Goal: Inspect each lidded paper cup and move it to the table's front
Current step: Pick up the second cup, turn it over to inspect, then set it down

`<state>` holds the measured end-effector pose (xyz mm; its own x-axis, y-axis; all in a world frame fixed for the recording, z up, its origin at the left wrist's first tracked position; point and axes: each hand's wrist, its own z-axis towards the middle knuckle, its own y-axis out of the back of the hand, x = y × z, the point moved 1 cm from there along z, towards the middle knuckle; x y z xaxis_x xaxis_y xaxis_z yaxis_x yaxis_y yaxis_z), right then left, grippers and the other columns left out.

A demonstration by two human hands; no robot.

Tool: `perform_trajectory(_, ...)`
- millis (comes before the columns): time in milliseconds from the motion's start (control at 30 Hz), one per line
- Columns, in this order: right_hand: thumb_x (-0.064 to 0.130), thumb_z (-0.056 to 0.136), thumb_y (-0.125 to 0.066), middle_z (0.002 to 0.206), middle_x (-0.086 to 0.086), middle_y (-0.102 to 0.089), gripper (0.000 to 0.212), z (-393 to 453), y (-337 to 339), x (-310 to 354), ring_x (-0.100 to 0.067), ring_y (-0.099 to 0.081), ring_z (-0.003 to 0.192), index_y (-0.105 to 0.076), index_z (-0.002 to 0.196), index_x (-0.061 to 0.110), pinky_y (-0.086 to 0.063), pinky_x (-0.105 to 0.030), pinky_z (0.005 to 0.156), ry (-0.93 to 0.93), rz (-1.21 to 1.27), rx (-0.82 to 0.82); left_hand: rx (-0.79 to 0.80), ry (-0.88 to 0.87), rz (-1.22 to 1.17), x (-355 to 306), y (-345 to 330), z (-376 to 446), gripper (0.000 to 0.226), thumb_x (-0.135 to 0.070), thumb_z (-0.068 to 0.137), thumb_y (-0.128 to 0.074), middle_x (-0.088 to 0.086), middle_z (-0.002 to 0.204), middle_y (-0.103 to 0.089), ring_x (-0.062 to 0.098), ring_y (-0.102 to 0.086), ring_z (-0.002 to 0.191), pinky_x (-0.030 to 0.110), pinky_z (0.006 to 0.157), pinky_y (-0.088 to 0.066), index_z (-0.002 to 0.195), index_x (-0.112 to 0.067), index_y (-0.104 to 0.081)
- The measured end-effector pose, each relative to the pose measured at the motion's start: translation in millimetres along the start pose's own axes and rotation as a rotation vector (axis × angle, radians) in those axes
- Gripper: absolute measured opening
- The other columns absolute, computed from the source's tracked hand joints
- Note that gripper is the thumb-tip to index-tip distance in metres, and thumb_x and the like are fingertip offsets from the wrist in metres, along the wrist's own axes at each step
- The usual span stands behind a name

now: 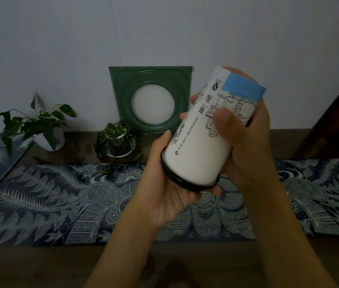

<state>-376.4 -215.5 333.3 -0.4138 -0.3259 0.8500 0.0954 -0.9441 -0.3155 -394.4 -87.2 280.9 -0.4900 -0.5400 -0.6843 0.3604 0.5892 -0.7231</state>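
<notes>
Cup (201, 142), a lidded paper one, was off the bench (39, 265) altogether, held in the air over its middle and tipped almost upside down, black lid (176, 177) toward me and lowest. My left hand (164, 196) cupped the lid end, fingers curled under the rim. My right hand (245, 142) gripped the upper wall, thumb across the printed drawing, fingers round the far side near the blue band (245, 86).

I judged it light, with a thin wall that would dent under a hard squeeze, and a smooth, slightly slippery skin. I could not tell whether it held anything. The lid might pop off if tilted carelessly, so the stiff rim and base looked the safest holds. Two potted plants (39, 125) and a green frame (149, 80) stood along the back edge, past the patterned cloth (50, 204).
</notes>
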Motion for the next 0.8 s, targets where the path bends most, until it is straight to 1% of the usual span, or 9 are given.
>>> perform_trajectory(167, 0.050, 0.058, -0.089, 0.124, -0.029, -0.061, 0.101, -2.9, -3.1, -1.7, -0.047, -0.065, 0.107, -0.044, 0.136, 0.004, -0.055, -0.063, 0.086, 0.014, 0.002, -0.084, -0.060, -0.062, -0.025, -0.3, -5.8, -3.6, 0.074, -0.072, 0.084, -0.041, 0.022, 0.101, -0.072, 0.037, -0.070, 0.072, 0.031, 0.049, -0.059, 0.126, -0.015, -0.064)
perform_trajectory(233, 0.036, 0.063, -0.086, 0.122, -0.026, -0.063, 0.082, -3.2, -3.0, -2.6, -0.043, -0.066, 0.107, -0.048, 0.130, 0.008, -0.056, -0.061, 0.086, 0.038, -0.005, -0.141, -0.145, -0.176, 0.012, -0.5, -11.4, -5.6, 0.068, -0.067, 0.080, -0.043, 0.018, 0.098, -0.076, 0.034, -0.074, 0.076, 0.036, 0.055, -0.062, 0.121, -0.017, -0.064)
perform_trajectory(300, 0.031, 0.066, -0.078, 0.120, -0.024, -0.064, 0.065, -3.5, -4.3, -2.6, -0.040, -0.068, 0.105, -0.051, 0.123, 0.016, -0.057, -0.059, 0.086, 0.046, -0.008, -0.194, -0.214, -0.292, 0.079, 0.6, -14.1, -5.8, 0.060, -0.066, 0.082, -0.053, 0.015, 0.104, -0.077, 0.031, -0.075, 0.084, 0.041, 0.063, -0.063, 0.120, -0.019, -0.063)
perform_trajectory(400, 0.032, 0.066, -0.078, 0.115, -0.019, -0.066, 0.060, -3.1, -7.2, -0.5, -0.035, -0.070, 0.102, -0.052, 0.118, 0.019, -0.059, -0.054, 0.084, 0.065, 0.004, -0.258, -0.302, -0.481, 0.224, 4.2, -15.1, -5.8, 0.071, -0.059, 0.073, -0.071, 0.015, 0.129, -0.065, 0.034, -0.070, 0.107, 0.049, 0.073, -0.062, 0.130, -0.021, -0.053)
perform_trajectory(500, 0.033, 0.065, -0.082, 0.112, -0.017, -0.067, 0.062, -4.8, -8.6, 0.5, -0.033, -0.071, 0.099, -0.052, 0.117, 0.018, -0.059, -0.051, 0.082, 0.065, 0.037, -0.268, -0.340, -0.599, 0.366, 9.9, -12.9, -5.4, 0.050, -0.050, 0.072, -0.066, 0.002, 0.125, -0.064, 0.032, -0.068, 0.111, 0.052, 0.075, -0.061, 0.119, -0.036, -0.055)
perform_trajectory(567, 0.041, 0.059, -0.090, 0.113, -0.019, -0.067, 0.075, -6.0, -9.2, 1.3, -0.035, -0.070, 0.100, -0.052, 0.118, 0.017, -0.059, -0.051, 0.082, 0.058, 0.058, -0.257, -0.329, -0.604, 0.362, 10.6, -14.2, -6.5, 0.044, -0.050, 0.072, -0.064, 0.001, 0.123, -0.065, 0.031, -0.069, 0.108, 0.047, 0.070, -0.062, 0.113, -0.037, -0.056)
perform_trajectory(633, 0.048, 0.053, -0.089, 0.114, -0.020, -0.066, 0.082, -6.7, -8.9, 1.9, -0.035, -0.070, 0.100, -0.052, 0.120, 0.017, -0.059, -0.051, 0.081, 0.052, 0.085, -0.247, -0.312, -0.566, 0.327, 9.9, -13.5, -7.8, 0.051, -0.050, 0.072, -0.063, 0.009, 0.127, -0.063, 0.033, -0.070, 0.105, 0.042, 0.065, -0.061, 0.118, -0.029, -0.055)
perform_trajectory(733, 0.048, 0.053, -0.090, 0.119, -0.022, -0.063, 0.090, -7.7, -7.9, 2.7, -0.036, -0.068, 0.104, -0.049, 0.126, 0.015, -0.057, -0.054, 0.085, 0.058, 0.106, -0.217, -0.259, -0.420, 0.227, 6.8, -13.4, -11.0, 0.065, -0.055, 0.079, -0.060, 0.021, 0.125, -0.066, 0.034, -0.073, 0.094, 0.036, 0.059, -0.060, 0.132, -0.016, -0.054)
perform_trajectory(800, 0.049, 0.054, -0.089, 0.120, -0.020, -0.063, 0.093, -9.0, -6.7, 2.7, -0.037, -0.066, 0.108, -0.047, 0.130, 0.015, -0.055, -0.058, 0.089, 0.072, 0.085, -0.186, -0.197, -0.279, 0.156, 4.9, -12.6, -13.5, 0.064, -0.059, 0.089, -0.054, 0.023, 0.113, -0.071, 0.033, -0.071, 0.081, 0.031, 0.051, -0.058, 0.132, -0.012, -0.058)
